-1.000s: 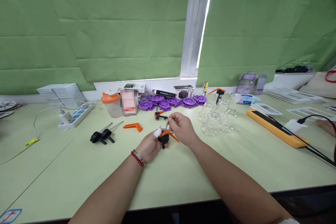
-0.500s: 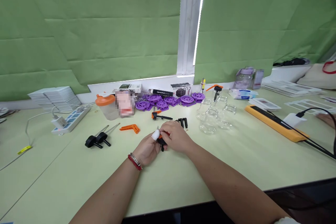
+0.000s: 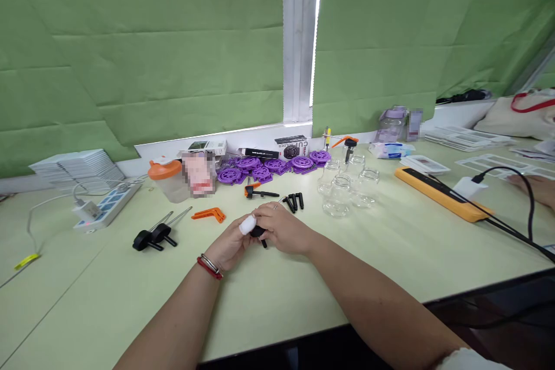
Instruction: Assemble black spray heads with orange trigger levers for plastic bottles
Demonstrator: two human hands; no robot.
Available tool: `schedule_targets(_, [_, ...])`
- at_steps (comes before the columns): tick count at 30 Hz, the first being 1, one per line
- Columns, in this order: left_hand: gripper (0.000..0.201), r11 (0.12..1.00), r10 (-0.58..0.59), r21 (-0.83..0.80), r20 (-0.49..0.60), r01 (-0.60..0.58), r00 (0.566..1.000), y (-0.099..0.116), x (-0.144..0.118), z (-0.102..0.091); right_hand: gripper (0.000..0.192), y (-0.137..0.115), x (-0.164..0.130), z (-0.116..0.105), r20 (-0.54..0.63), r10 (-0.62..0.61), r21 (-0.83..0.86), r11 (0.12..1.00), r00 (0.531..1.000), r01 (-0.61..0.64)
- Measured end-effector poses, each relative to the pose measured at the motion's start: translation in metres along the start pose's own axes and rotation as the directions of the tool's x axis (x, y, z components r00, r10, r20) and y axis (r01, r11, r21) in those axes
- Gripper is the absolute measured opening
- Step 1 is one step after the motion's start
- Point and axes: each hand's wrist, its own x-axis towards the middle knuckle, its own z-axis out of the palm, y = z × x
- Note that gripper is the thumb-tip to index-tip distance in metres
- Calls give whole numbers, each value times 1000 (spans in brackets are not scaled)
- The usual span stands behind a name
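My left hand (image 3: 229, 248), its thumb wrapped in white, is closed around the side of a black crank piece (image 3: 257, 232) with a short peg pointing down. My right hand (image 3: 284, 230) grips the same piece from the other side, fingers curled over the top. The fingers hide much of it. Left of the hands lie two similar black cranks with metal rods (image 3: 161, 233) and some orange handles (image 3: 208, 215). Just beyond my fingers are several black pegs (image 3: 293, 201) and an orange-and-black assembly (image 3: 260, 192).
Several clear glass jars (image 3: 336, 203) stand right of centre. Purple wheel-like parts (image 3: 249, 164) are piled at the back beside an orange-lidded cup (image 3: 167, 182). A white power strip (image 3: 106, 208) lies left, a yellow-orange power bar (image 3: 437, 193) right. Another person's hand (image 3: 535, 187) rests at far right.
My right hand has shifted its hold and now covers more of the piece; the orange part seen between my fingers is hidden. The view has turned slightly right.
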Motion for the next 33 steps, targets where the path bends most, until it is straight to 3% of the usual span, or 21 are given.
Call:
schedule_targets(4, [24, 977, -41, 210, 68, 26, 997, 7, -5, 4, 18, 2, -2, -3, 56, -46, 130, 991, 997, 39])
schedule_targets(9, [23, 932, -30, 362, 33, 16, 999, 5, -5, 7, 34, -3, -3, -5, 59, -41, 210, 977, 997, 28])
schedule_targets(14, [20, 920, -56, 390, 48, 32, 997, 1, -4, 2, 41, -3, 0, -1, 36, -33, 164, 986, 999, 26])
schedule_targets(17, [27, 927, -35, 373, -2, 33, 999, 2, -3, 0, 39, 8, -1, -4, -83, 9, 139, 990, 996, 3])
schedule_targets(19, [28, 930, 31, 368, -89, 4, 996, 4, -1, -2, 35, 20, -4, -8, -258, 138, 127, 986, 956, -108])
schedule_targets(20, [28, 932, 73, 362, -146, -15, 987, 4, 0, -4, 30, 27, -5, -10, -343, 232, 115, 972, 910, -205])
schedule_targets(22, [29, 941, 143, 336, -266, -48, 953, 5, 4, -8, 22, 42, -9, -12, -459, 440, 68, 884, 772, -463])
schedule_targets(23, [30, 947, 166, 316, -322, -60, 932, 5, 5, -11, 20, 49, -11, -12, -460, 530, 28, 810, 712, -586])
schedule_targets(25, [32, 960, 185, 271, -410, -75, 893, 5, 8, -16, 16, 60, -14, -9, -400, 652, -66, 681, 645, -729])
schedule_targets(28, [33, 971, 185, 225, -478, -83, 858, 5, 10, -19, 17, 69, -16, 1, -312, 712, -180, 606, 630, -775])
schedule_targets(33, [33, 974, 168, 218, -497, -65, 851, 5, 10, -17, 21, 70, -14, 11, -257, 725, -277, 578, 639, -767])
